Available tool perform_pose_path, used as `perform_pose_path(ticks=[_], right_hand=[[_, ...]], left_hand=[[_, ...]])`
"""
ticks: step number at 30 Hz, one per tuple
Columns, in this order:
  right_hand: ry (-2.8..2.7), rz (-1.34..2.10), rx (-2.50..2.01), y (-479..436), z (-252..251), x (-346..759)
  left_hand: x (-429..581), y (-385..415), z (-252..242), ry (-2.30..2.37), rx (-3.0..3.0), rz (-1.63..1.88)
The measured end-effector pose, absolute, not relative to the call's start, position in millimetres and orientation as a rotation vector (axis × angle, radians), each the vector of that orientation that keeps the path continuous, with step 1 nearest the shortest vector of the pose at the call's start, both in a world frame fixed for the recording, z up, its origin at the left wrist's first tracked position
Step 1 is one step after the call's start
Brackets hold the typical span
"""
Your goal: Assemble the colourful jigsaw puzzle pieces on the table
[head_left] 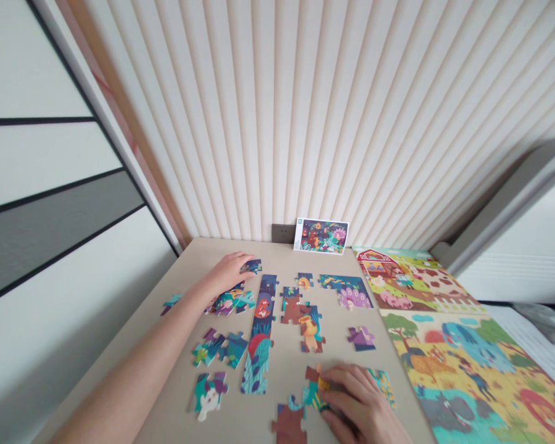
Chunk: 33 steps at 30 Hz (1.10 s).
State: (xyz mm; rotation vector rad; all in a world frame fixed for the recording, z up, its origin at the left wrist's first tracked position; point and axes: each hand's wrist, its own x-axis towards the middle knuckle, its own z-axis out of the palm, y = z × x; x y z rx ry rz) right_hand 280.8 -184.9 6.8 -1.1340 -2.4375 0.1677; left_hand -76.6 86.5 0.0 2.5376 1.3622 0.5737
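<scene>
At the far left of the table, my left hand (231, 271) has its thumb and fingers closed on a dark blue puzzle piece (253, 266). Below it lies a loose pile of colourful puzzle pieces (234, 302). Near the front edge, my right hand (358, 398) is curled with its fingertips on a teal and brown puzzle piece (311, 393); part of that piece is hidden under the fingers. A brown piece (290, 424) lies just below it, close to or touching it. Between the hands stretches a joined vertical strip of puzzle (261, 333) with a red creature.
A picture card (322, 236) leans against the pleated wall, beside a dark socket (283, 233). Joined brown bear pieces (291, 305), a peacock corner section (354, 293) and a purple piece (361, 338) lie mid-table. Farm (411, 280) and savanna (476, 370) puzzles cover the right side.
</scene>
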Motion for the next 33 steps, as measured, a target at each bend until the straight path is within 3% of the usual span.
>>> perform_pose_path(ticks=[17,24,33], right_hand=[[-2.447,0.171,-1.16,-191,12,279],[-2.465,0.067,-1.11,-189,44,279],[-2.292,0.154,-1.272,-65,65,248]], left_hand=[[-48,67,30,1.232,2.869,0.669],[-28,52,37,1.064,2.942,0.692],[-13,40,36,0.95,2.888,0.614]])
